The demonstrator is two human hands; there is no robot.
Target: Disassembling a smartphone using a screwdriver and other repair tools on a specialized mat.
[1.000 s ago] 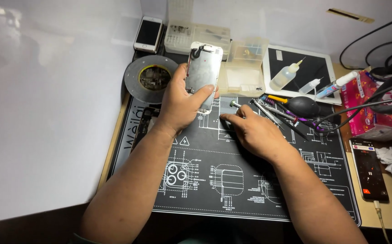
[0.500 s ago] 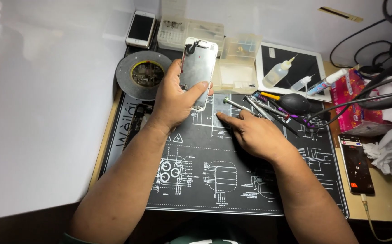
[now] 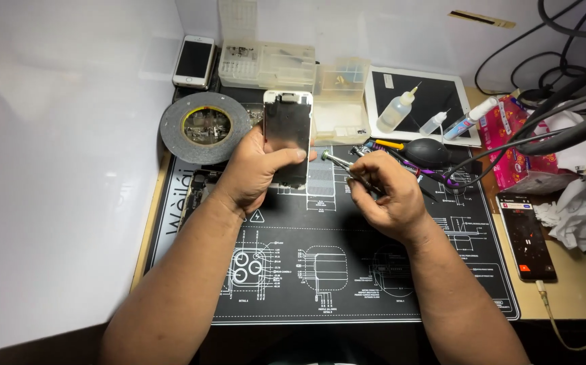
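The left hand (image 3: 256, 172) holds a phone screen panel (image 3: 288, 138) upright above the black work mat (image 3: 320, 270), its fingers wrapped around the left edge and the thumb pressed across the lower front, so the panel is pinched by its sides. The panel sits near the far edge of the mat, just in front of the clear parts boxes (image 3: 269, 64) and beside the roll of tape (image 3: 205, 126).

The right hand (image 3: 387, 196) grips a small screwdriver (image 3: 342, 165), fingers curled and pinching its shaft, the tip pointing toward the panel's lower right corner without clearly touching it.

The panel looks thin, light and stiff, with a glass face that would likely crack if bent or squeezed at the middle; its smooth surface seems slippery. Holding it along the long edges, as the left hand does, looks the safest grip.

Around the mat lie a white phone (image 3: 194, 61), a small squeeze bottle (image 3: 397, 111), a black air blower (image 3: 428, 152), and a dark phone (image 3: 526, 236) on the counter (image 3: 576, 297) to the right.
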